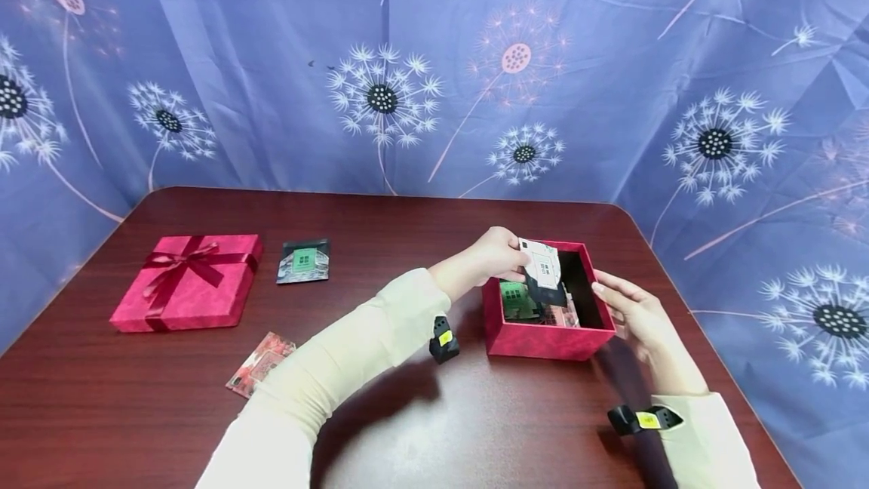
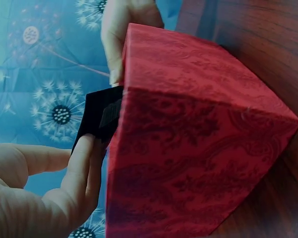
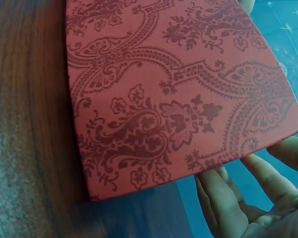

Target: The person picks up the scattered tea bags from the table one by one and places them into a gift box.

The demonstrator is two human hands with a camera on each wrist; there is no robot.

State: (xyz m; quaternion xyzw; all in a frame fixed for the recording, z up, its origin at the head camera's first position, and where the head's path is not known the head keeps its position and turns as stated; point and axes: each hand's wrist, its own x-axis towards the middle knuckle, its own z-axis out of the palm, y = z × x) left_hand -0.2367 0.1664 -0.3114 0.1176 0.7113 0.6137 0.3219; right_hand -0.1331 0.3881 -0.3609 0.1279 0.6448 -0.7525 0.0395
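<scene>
A red patterned gift box [image 1: 543, 342] stands without its lid at the right of the table. My left hand [image 1: 498, 255] pinches a flat white-and-black sachet [image 1: 543, 266] at its edge, over the box opening. The sachet's dark back [image 2: 102, 114] shows in the left wrist view. Inside the box lie a green sachet [image 1: 517, 300] and a reddish one [image 1: 560, 315], partly covered by the held sachet. My right hand [image 1: 641, 323] rests against the box's right side, its thumb at the rim. Its fingers [image 3: 270, 176] touch the box edge in the right wrist view.
At the left of the table lies a red box lid [image 1: 227, 285] with a dark ribbon bow. Near it are a black-and-green sachet [image 1: 303, 261] and a red sachet [image 1: 261, 364], partly behind my left sleeve. A blue dandelion-print curtain [image 1: 285, 59] hangs behind.
</scene>
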